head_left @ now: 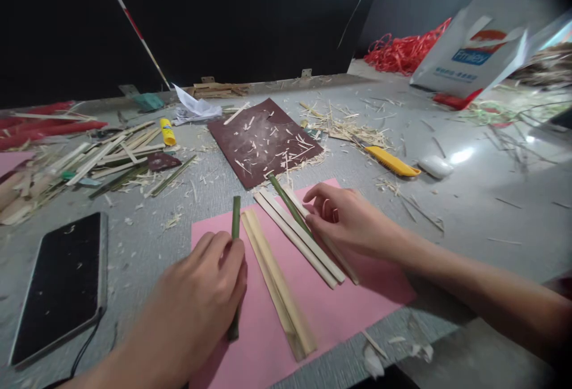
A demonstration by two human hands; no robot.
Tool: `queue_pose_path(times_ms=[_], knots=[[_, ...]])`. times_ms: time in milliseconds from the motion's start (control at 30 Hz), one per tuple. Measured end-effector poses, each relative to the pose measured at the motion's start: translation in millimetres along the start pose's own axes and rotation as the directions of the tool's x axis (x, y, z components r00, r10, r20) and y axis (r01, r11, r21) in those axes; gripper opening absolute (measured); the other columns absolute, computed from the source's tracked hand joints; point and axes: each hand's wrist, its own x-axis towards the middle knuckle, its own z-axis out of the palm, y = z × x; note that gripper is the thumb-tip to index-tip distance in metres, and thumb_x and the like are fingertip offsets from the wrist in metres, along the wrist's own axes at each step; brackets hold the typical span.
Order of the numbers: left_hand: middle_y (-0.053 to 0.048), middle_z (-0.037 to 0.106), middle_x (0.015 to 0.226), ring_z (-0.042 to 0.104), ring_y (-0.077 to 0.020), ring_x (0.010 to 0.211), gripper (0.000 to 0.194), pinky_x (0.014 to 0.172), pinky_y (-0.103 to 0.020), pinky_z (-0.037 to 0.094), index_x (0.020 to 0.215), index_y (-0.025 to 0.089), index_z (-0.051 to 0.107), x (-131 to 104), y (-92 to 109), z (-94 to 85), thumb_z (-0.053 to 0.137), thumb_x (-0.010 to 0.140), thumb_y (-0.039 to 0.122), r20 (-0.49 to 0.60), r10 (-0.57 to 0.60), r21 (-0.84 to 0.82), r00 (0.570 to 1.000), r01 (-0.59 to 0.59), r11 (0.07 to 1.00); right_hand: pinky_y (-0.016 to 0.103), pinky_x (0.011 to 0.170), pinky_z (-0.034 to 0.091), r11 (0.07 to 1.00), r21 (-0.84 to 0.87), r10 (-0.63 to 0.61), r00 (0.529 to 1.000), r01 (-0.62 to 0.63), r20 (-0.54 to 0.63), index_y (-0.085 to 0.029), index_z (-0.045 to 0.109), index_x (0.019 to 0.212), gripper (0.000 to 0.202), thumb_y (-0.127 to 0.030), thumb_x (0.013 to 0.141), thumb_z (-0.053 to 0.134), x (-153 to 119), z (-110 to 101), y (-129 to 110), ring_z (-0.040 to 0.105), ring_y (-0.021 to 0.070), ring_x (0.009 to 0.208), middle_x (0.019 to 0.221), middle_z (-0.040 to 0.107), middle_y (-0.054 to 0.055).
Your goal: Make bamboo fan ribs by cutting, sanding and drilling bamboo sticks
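My left hand is closed around a green bamboo strip, which stands nearly lengthwise on the left part of a pink paper sheet. To its right, a pair of yellowish bamboo strips lies side by side on the paper. Farther right is a group of pale bamboo strips with a green-skinned strip among them. Over the right edge of this group rests my right hand, fingers loosely curled and thumb apart from the index finger. Its fingertips are at the outermost strip; firm contact cannot be made out.
Behind the paper lies a brown sandpaper sheet strewn with shavings. A yellow utility knife and a white lump are at right. A phone, loose bamboo strips and a glue stick occupy the left. A bag stands behind.
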Motion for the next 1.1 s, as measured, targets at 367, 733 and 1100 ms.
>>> queue_pose_path(times_ms=[367, 733, 1100], knots=[[-0.007, 0.061, 0.086, 0.062, -0.0241, 0.064, 0.020, 0.056, -0.038, 0.042, 0.098, 0.020, 0.053, 0, -10, 4.3, 0.034, 0.097, 0.016, 0.083, -0.071, -0.170, 0.994, 0.085, 0.982, 0.029, 0.069, 0.041, 0.962, -0.188, -0.201, 0.979, 0.199, 0.008, -0.018, 0.072, 0.098, 0.008, -0.021, 0.093, 0.065, -1, 5, 1, 0.056, 0.0139, 0.072, 0.087, 0.065, 0.002], [0.001, 0.063, 0.064, 0.060, -0.0159, 0.049, 0.033, 0.045, -0.027, 0.036, 0.116, 0.018, 0.057, 4, -28, -4.3, 0.039, 0.088, 0.016, -0.072, -0.027, -0.378, 0.997, -0.002, 0.926, 0.030, 0.067, 0.037, 0.943, -0.282, -0.188, 0.982, 0.179, -0.004, -0.018, 0.065, 0.097, 0.013, -0.030, 0.098, 0.060, -6, 12, 0, 0.057, 0.0152, 0.075, 0.093, 0.065, 0.003], [-0.001, 0.063, 0.064, 0.059, -0.0171, 0.059, 0.024, 0.054, -0.029, 0.033, 0.080, 0.021, 0.056, 7, -24, -13.0, 0.042, 0.098, 0.031, 0.233, -0.029, -0.521, 0.972, 0.150, 0.841, 0.032, 0.057, 0.026, 0.869, -0.485, -0.140, 0.989, 0.095, -0.057, -0.016, 0.067, 0.093, 0.021, -0.024, 0.101, 0.049, -16, 17, -4, 0.056, 0.0156, 0.065, 0.086, 0.067, 0.006]])
